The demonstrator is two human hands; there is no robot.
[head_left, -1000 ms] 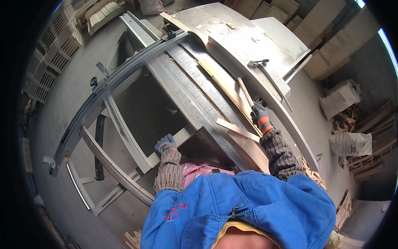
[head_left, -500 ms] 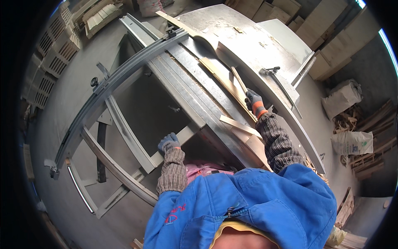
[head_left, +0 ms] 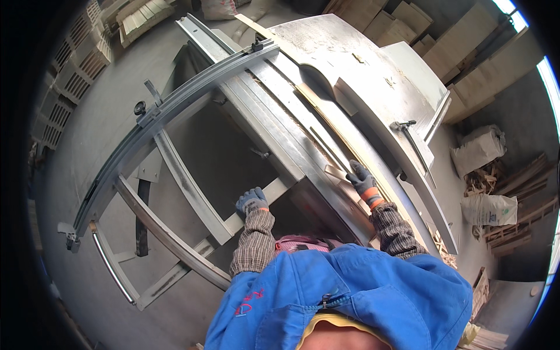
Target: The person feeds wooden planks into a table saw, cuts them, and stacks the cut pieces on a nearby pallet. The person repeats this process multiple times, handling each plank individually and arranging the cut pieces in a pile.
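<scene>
My left hand [head_left: 253, 201], in a grey glove with an orange cuff, is wrapped round a pale metal rail [head_left: 274, 191] of the sliding frame. On the other side, my right hand [head_left: 363, 176], gloved in dark grey and orange, is closed on a thin wooden stick [head_left: 328, 146] that points away from me. Under and beside its fingers lie short wood offcuts [head_left: 336, 172]. A long, narrow wooden strip [head_left: 319, 109] runs along the metal saw table [head_left: 256, 111], passing just right of this hand. Part of the stick is hidden by the glove.
A long grey fence [head_left: 385, 128] stands right of the strip, with a lever clamp [head_left: 403, 125] on it. The curved-looking crosscut rail [head_left: 175, 96] spans the left. White sacks [head_left: 489, 209] and scrap wood [head_left: 528, 181] lie at right; slatted stacks [head_left: 76, 76] stand at far left.
My right hand has drawn back toward me with the stick, down beside the offcuts. The long strip now reaches nearer my body. My left hand keeps its hold on the rail; the view has shifted slightly.
</scene>
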